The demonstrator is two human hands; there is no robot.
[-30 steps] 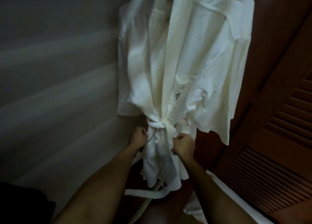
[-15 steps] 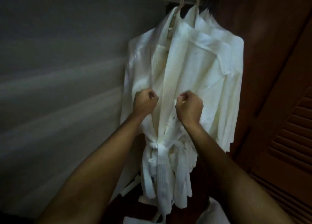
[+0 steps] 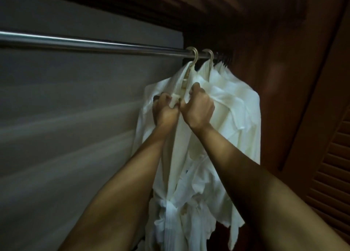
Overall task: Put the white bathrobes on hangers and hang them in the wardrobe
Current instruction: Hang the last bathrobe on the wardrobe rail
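A white bathrobe [image 3: 181,175] hangs from a pale hanger hook [image 3: 194,58] on the metal wardrobe rail [image 3: 94,43], its belt knotted at the waist [image 3: 168,208]. My left hand [image 3: 164,110] grips the left collar edge just under the hanger. My right hand [image 3: 198,106] grips the right collar edge beside it, the two fists almost touching. Behind it a second white bathrobe [image 3: 238,114] hangs from another hook [image 3: 209,55], with more hanging white cloth further right.
The grey back wall [image 3: 66,137] of the wardrobe fills the left. A dark wooden side panel [image 3: 284,80] and a louvred door [image 3: 333,175] stand on the right. Slatted wood [image 3: 189,6] runs overhead. The rail to the left of the hooks is bare.
Both hands have climbed from the belt knot up the front edges to the collar under the hanger. The view has tilted up, bringing the rail and hooks into sight.
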